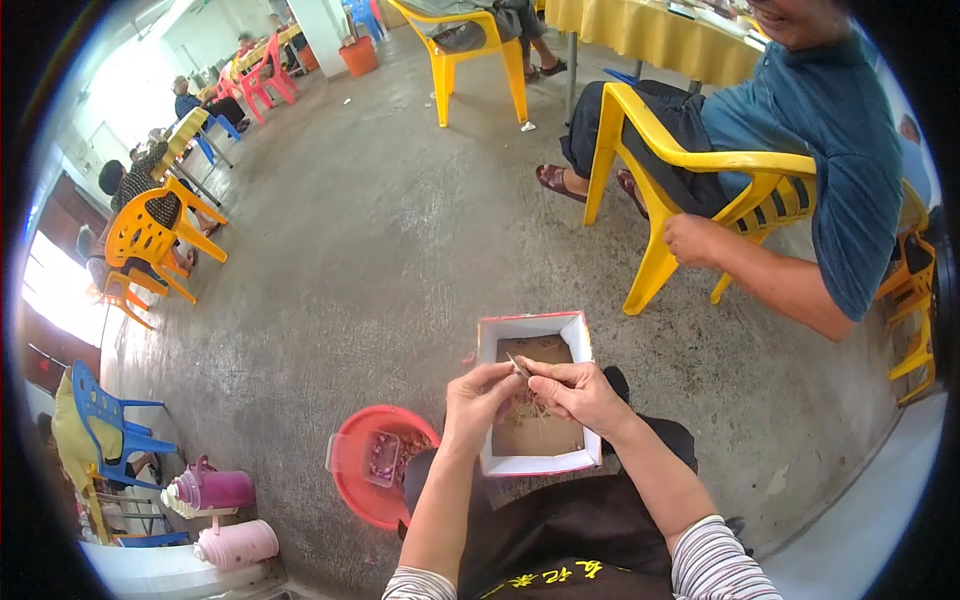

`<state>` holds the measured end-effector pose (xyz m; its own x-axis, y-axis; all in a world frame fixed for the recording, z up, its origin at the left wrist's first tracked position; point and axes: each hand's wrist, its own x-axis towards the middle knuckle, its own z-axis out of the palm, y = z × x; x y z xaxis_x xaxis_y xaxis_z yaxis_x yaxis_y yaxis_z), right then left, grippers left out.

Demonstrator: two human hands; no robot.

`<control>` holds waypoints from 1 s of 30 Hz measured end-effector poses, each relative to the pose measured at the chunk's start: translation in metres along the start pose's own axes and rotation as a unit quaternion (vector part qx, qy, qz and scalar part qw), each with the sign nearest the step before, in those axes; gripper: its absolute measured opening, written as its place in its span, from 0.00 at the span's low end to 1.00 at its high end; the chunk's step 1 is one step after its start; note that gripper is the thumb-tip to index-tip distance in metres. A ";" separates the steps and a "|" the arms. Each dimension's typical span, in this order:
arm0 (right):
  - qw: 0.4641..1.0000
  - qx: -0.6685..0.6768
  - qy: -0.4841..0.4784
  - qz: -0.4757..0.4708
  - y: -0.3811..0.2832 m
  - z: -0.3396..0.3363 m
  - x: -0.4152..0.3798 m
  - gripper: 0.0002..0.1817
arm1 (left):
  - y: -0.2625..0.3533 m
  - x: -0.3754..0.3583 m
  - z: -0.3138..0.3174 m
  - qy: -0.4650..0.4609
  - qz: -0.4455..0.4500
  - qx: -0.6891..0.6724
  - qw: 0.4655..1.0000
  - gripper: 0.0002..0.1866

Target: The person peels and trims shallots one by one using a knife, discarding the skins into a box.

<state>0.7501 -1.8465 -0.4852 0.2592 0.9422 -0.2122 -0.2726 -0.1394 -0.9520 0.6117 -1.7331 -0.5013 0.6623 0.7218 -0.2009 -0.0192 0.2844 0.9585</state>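
My left hand (480,398) and my right hand (575,393) meet at the fingertips above an open cardboard box (540,465) with white walls. Between them shows a thin, shiny blade, like that of a small knife (519,367), which appears to come from the right hand's pinch. The left thumb and fingers are closed on something small, mostly hidden by the fingertips. Dry, straw-coloured and purplish scraps (540,425) lie on the box's brown bottom. Left of the box, a red basin (350,490) holds a clear plastic container (382,458) with small purple pieces, and brownish bits beside it.
A person in a blue shirt (850,150) sits on a yellow chair (650,260) at the right, one forearm hanging near the box. Two thermos flasks (215,490) stand at the lower left, near a blue chair (110,420). Other people sit at tables further back.
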 end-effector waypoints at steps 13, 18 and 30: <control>0.887 -0.375 0.037 -0.268 -0.012 -0.007 -0.006 0.23 | 0.000 0.002 -0.009 -0.090 -0.198 -0.235 0.947 0.11; 0.931 -0.238 -0.065 -0.267 0.008 -0.018 0.003 0.20 | 0.018 0.001 -0.001 -0.061 -0.212 -0.195 0.956 0.12; 0.997 0.020 -0.080 0.012 -0.004 -0.023 -0.004 0.18 | 0.012 0.000 0.003 -0.105 -0.182 -0.210 0.955 0.09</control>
<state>0.7719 -1.8565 -0.4855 0.1022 0.9758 -0.1933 -0.3139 -0.1528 -0.9371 0.6134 -1.7314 -0.4891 0.8174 0.3960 -0.4184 -0.0274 0.7522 0.6584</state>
